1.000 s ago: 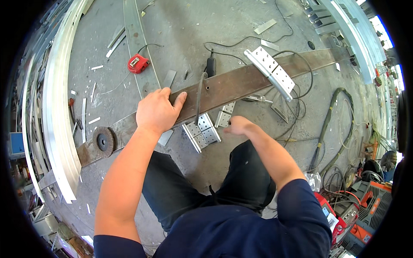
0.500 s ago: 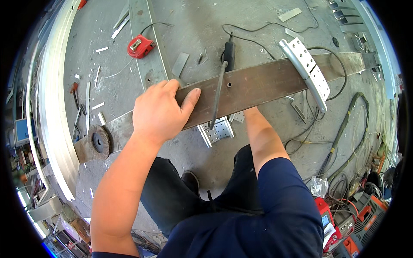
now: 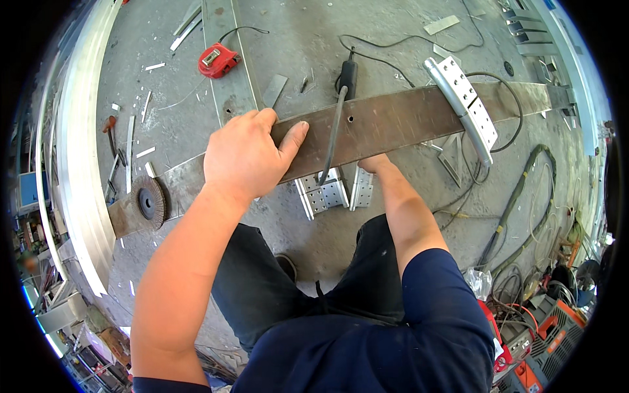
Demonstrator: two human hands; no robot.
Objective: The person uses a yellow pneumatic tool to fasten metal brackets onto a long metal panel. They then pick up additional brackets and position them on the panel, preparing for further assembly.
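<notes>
My left hand (image 3: 242, 154) is closed over a long flat steel bar (image 3: 406, 121), its thumb lying on the top face and its fingertips hidden past the far edge. My right hand (image 3: 375, 163) reaches beneath the bar, its fingers out of sight there. Beside it, a perforated silver hinge (image 3: 362, 188) pokes out from under the near edge; whether my fingers touch it, I cannot tell. More hinge plates (image 3: 321, 195) lie just to its left. Another large silver hinge (image 3: 464, 108) rests across the bar's right part. A dark cable (image 3: 335, 131) crosses over the bar's middle.
A worn flap disc (image 3: 149, 201) sits on the bar's left end. Beyond the bar lie a red tape measure (image 3: 218, 60), a black tool handle (image 3: 348, 77) and metal offcuts. White profiles (image 3: 75, 164) line the left. Hoses (image 3: 527, 196) and red-and-grey machines (image 3: 550, 334) fill the right.
My right hand shows more at the bar's near edge, and the hinge beside it has come further into sight. The whole view has shifted slightly. My left hand stays on the bar.
</notes>
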